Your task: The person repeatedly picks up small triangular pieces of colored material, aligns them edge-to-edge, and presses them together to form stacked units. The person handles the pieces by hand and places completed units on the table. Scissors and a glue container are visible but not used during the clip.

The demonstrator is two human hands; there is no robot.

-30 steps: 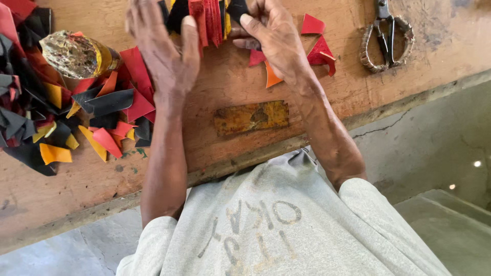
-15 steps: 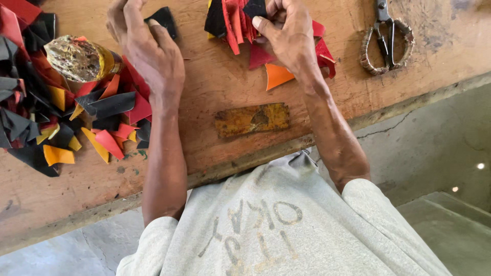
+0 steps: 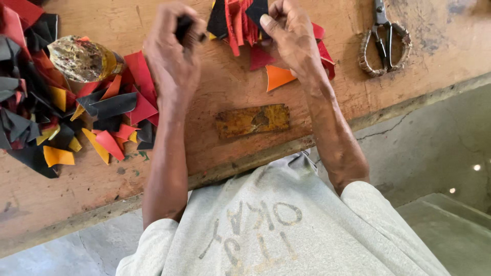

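Note:
My right hand [image 3: 286, 36] grips a bunch of red and black cut pieces [image 3: 236, 19] near the top of the wooden bench [image 3: 230, 143]. My left hand [image 3: 171, 56] is closed on a single black piece [image 3: 183, 26], held just left of the bunch. Under my right hand lie loose red pieces and one orange piece [image 3: 279, 76] on the wood. Both forearms reach up from my grey shirt at the bottom of the view.
A heap of black, red and orange scraps [image 3: 46, 112] covers the bench's left side, with a shiny yellowish wrapped lump [image 3: 82, 59] on it. Scissors with wrapped handles [image 3: 383, 43] lie at top right. A flat yellow-stained plate [image 3: 253, 120] lies near the bench's front edge.
My left hand has closed on a black piece and lifted it toward the bunch. My right hand has shifted the bunch slightly right and up.

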